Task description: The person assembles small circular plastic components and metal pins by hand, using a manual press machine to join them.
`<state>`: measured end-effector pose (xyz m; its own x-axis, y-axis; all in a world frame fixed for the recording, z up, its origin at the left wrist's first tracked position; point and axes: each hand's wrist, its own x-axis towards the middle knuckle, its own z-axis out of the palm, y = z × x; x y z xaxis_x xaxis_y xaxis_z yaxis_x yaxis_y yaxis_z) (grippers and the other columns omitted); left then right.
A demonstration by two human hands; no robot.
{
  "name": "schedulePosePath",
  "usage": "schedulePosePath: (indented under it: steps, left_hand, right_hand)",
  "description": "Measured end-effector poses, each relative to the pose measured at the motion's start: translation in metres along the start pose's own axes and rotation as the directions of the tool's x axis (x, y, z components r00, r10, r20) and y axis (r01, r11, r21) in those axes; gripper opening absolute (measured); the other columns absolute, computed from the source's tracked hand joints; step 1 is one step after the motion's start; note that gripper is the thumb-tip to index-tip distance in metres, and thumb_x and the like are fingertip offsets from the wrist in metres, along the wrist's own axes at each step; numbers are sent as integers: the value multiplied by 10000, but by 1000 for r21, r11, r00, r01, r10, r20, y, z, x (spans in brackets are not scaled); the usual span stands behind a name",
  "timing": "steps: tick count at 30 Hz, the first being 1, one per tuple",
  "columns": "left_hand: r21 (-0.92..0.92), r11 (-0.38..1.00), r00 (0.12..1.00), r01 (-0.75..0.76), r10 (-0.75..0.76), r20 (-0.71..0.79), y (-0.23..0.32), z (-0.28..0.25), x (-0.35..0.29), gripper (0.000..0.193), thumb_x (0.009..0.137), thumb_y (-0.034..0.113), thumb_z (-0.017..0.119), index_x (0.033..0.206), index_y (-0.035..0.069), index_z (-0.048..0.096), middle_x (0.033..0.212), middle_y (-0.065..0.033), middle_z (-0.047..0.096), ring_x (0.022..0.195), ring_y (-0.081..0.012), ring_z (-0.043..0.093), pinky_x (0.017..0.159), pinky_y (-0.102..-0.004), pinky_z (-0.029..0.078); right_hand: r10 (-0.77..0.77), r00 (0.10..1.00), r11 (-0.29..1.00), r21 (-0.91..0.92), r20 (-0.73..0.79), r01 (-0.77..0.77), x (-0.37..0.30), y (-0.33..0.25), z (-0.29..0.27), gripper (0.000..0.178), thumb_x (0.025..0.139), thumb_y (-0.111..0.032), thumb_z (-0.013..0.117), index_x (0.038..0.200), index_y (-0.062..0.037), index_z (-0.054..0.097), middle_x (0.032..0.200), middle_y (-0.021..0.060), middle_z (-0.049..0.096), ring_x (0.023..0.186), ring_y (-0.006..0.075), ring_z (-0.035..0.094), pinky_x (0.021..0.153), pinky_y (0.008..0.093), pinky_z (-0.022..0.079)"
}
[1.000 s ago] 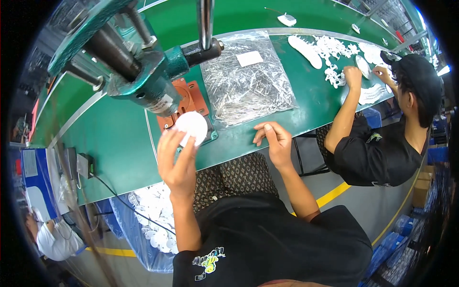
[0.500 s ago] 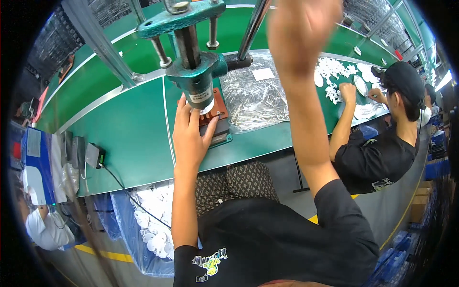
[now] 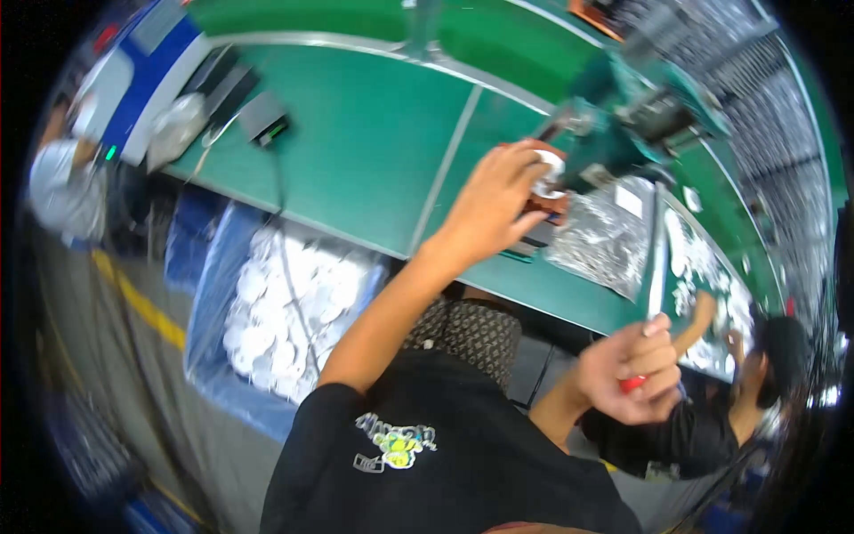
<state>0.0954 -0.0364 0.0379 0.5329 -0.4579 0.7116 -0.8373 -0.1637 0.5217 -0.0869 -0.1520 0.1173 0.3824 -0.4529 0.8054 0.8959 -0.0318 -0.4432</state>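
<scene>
A green arbor press (image 3: 645,111) stands at the upper right, smeared by motion. Under its ram lies a white round plastic part (image 3: 549,173) on a red-brown fixture (image 3: 556,209). My left hand (image 3: 503,196) reaches to this part, its fingers on the far side and the thumb on the near side. Further right, my right hand (image 3: 636,369) is closed around the press lever (image 3: 656,267), a long metal bar with a red end showing by the palm. The ram partly hides the white part.
A clear bag of thin metal pins (image 3: 600,236) lies right of the press. A blue-lined bin (image 3: 209,356) of white discs stands below the table's front edge. A small black box (image 3: 264,117) trails a cable. At the right, a co-worker (image 3: 756,383) sits beside white parts (image 3: 712,280).
My right hand has come down from high above the table to the lower right, with the lever in it. The view has turned, and my left hand stays at the fixture.
</scene>
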Motion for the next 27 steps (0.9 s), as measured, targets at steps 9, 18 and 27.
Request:
schedulePosePath:
  steps: [9,18,27]
  left_hand:
    - [238,968,993,-82,100,-66,-2,5,-1,600,656,176,782,1198,35,566,1227,-133,577,1228,-300,517,1103,-468,352]
    - [397,913,986,-99,144,-84,5,6,2,516,671,210,777,1127,36,609,1122,-99,607,1181,-256,541,1119,-469,342]
    - [-392,838,913,381,-409,14,112,-37,-86,373,812,162,743,1126,-2,626,1100,-134,664,1037,-262,645,1031,-421,433]
  right_hand:
    - [-10,998,996,-83,61,15,133,6,20,435,949,-209,400,1283,69,405,1307,311,482,1142,430,524,1114,551,275]
    - [-70,997,794,-603,29,73,-21,71,-36,173,939,-116,540,1066,-37,453,1175,205,543,1064,309,545,941,451,447]
    - [147,941,635,-759,304,145,-114,52,-39,526,769,-141,806,1164,-59,469,1397,224,371,1246,396,480,949,479,490]
